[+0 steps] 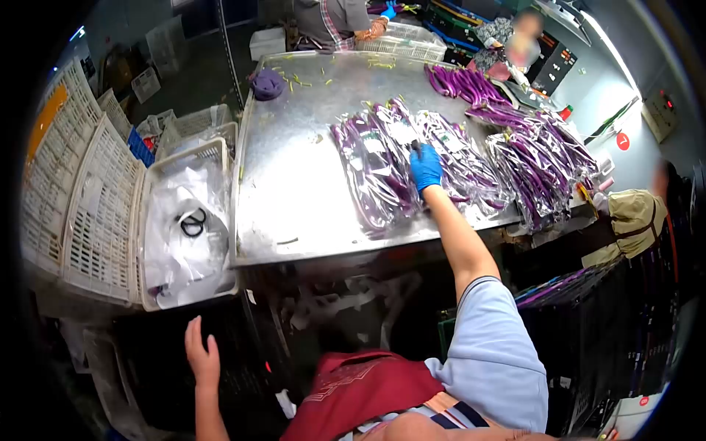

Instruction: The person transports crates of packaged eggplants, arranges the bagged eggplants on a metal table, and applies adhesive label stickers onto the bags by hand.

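My right hand (426,167), in a blue glove, reaches over the metal table (287,176) and touches the bagged purple eggplants (379,165) near its middle. Its fingers are curled around something small and dark at their tips, too small to name. More clear bags of long eggplants (533,173) lie to the right of that hand. Bare and empty, my left hand (201,354) hangs at the lower left with its fingers apart, below a white crate (152,242) that holds plastic bags and black-handled scissors (193,222).
White crates (95,198) stand stacked at the left. A purple cloth (268,84) lies on the table's far left corner. Two people (323,26) (500,44) are beyond the table, another person (636,213) is at the right. Dark crates (588,331) stand at lower right.
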The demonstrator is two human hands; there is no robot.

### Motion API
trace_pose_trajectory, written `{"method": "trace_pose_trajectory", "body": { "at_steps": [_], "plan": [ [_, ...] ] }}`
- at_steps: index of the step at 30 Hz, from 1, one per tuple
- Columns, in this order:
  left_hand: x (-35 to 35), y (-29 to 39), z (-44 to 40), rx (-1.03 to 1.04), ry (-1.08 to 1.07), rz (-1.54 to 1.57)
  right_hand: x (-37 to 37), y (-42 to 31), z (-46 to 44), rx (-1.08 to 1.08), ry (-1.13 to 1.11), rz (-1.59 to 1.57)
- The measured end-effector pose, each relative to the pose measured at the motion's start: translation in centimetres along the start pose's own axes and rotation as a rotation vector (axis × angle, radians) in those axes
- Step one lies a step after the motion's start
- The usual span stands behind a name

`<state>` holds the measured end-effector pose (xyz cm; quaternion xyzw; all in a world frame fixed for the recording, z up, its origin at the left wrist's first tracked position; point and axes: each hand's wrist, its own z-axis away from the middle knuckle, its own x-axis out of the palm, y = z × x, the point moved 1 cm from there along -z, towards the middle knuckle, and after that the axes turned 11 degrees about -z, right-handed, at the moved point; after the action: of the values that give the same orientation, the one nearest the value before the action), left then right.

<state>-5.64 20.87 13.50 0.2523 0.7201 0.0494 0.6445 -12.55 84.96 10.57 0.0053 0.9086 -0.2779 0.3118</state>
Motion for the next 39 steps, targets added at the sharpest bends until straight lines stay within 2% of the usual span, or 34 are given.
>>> {"method": "trace_pose_trajectory", "body": {
  "at_steps": [1,3,4,5,7,8,9,11,12,13,14,15,16,17,19,21,23,24,26,28,31,32,33,35,37,39],
  "plan": [
    [0.7,0.7,-1.7,0.008,0.027,0.016,-0.2,1.4,-1.4,0.111,-0.003,0.113],
    [2.3,1.6,-5.2,0.040,-0.015,0.083,-0.1,2.6,-2.3,0.390,-0.207,0.186],
    [3.5,2.3,-6.9,0.042,-0.055,0.185,0.1,3.1,-2.5,0.409,-0.220,0.150],
    [4.8,3.1,-8.6,0.044,-0.103,0.282,0.0,2.5,-3.0,0.522,-0.268,0.131],
    [7.9,5.9,-12.0,0.089,-0.222,0.462,1.0,5.1,-3.7,0.532,-0.405,0.003],
    [9.4,7.6,-13.6,0.094,-0.320,0.522,0.6,4.8,-4.5,0.562,-0.616,-0.026],
    [10.9,9.7,-15.1,0.101,-0.416,0.584,1.6,6.3,-4.4,0.494,-0.660,-0.076],
    [14.1,14.9,-18.1,0.122,-0.548,0.748,1.7,4.3,-3.0,0.556,-0.639,-0.531],
    [15.9,17.8,-19.7,0.183,-0.545,0.737,1.6,3.0,-2.9,0.590,-0.694,-0.489],
    [17.9,20.4,-21.2,0.239,-0.543,0.724,3.3,4.7,-2.1,0.506,-0.706,-0.424],
    [20.4,23.0,-22.8,0.128,-0.604,0.820,2.7,2.3,-1.7,0.663,-0.773,-0.690],
    [22.8,25.5,-24.8,0.016,-0.657,0.918,3.9,3.7,-0.5,0.767,-0.907,-0.778],
    [24.9,27.4,-27.1,0.014,-0.662,0.763,2.5,1.0,-0.3,0.874,-0.912,-0.765],
    [26.2,29.0,-29.0,0.013,-0.668,0.602,2.6,0.1,1.0,0.856,-0.881,-0.972],
    [25.8,32.0,-30.6,0.066,-0.193,0.055,3.5,1.0,2.7,0.918,-0.807,-0.972],
    [25.4,33.6,-31.7,0.090,-0.239,-0.027,2.4,0.4,2.4,0.756,-0.715,-1.015],
    [25.4,34.5,-32.4,0.144,-0.310,-0.070,2.1,0.6,2.8,0.893,-0.619,-1.262],
    [25.9,34.9,-32.2,0.172,-0.235,-0.075,1.3,0.2,2.6,0.975,-0.583,-1.365],
    [26.4,35.2,-32.4,0.088,-0.242,-0.043,0.5,0.7,3.1,1.111,-0.545,-1.480],
    [26.1,35.2,-32.8,0.017,-0.218,-0.002,0.1,0.8,3.1,1.004,-0.490,-1.440],
    [25.1,32.5,-33.4,-0.116,-0.402,0.509,-0.5,2.0,3.1,0.935,-0.512,-1.378],
    [23.9,31.7,-33.4,-0.178,-0.475,0.586,-0.9,1.5,2.6,0.944,-0.496,-1.386],
    [22.4,31.0,-32.8,-0.236,-0.532,0.834,-1.6,0.5,2.1,0.956,-0.485,-1.392],
    [21.1,28.4,-31.7,-0.470,-0.664,1.066,-1.8,-0.6,1.8,0.850,-0.567,-1.375],
    [17.8,25.6,-29.5,-0.460,-0.765,1.343,-2.0,-3.5,1.4,0.757,-0.615,-1.444],
    [15.7,21.7,-25.8,-0.447,-0.700,1.678,-1.6,-5.5,2.2,0.831,-0.689,-1.424]
  ]
}}
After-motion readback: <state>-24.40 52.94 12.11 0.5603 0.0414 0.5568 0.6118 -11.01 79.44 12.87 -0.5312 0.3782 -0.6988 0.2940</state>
